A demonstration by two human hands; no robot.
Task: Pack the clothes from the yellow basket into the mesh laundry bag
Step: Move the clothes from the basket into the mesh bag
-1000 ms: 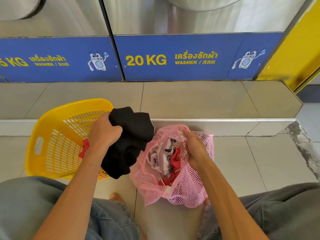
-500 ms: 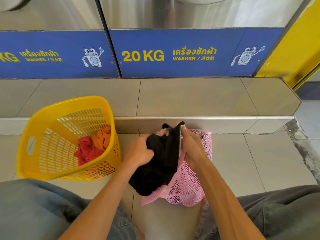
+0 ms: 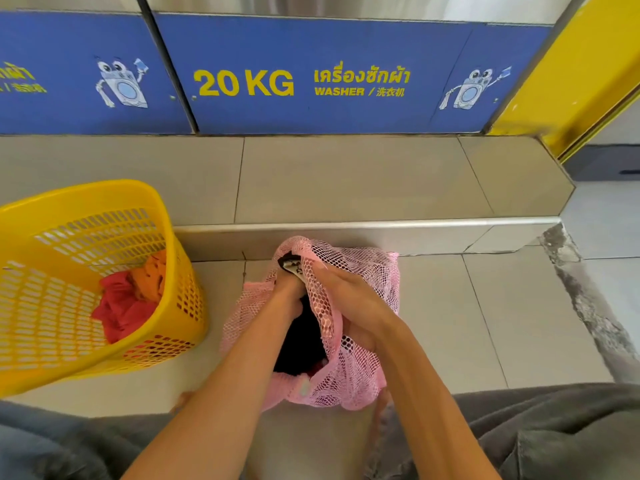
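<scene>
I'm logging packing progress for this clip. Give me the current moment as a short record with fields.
setting: tiled floor in front of a 20 KG washer
mesh laundry bag: pink, on the floor, mouth open
left hand: inside the bag, pushing down a black garment
right hand: gripping the bag's edge
yellow basket: left of the bag, holds a red garment and an orange garment

both hands in pink mesh bag
</scene>
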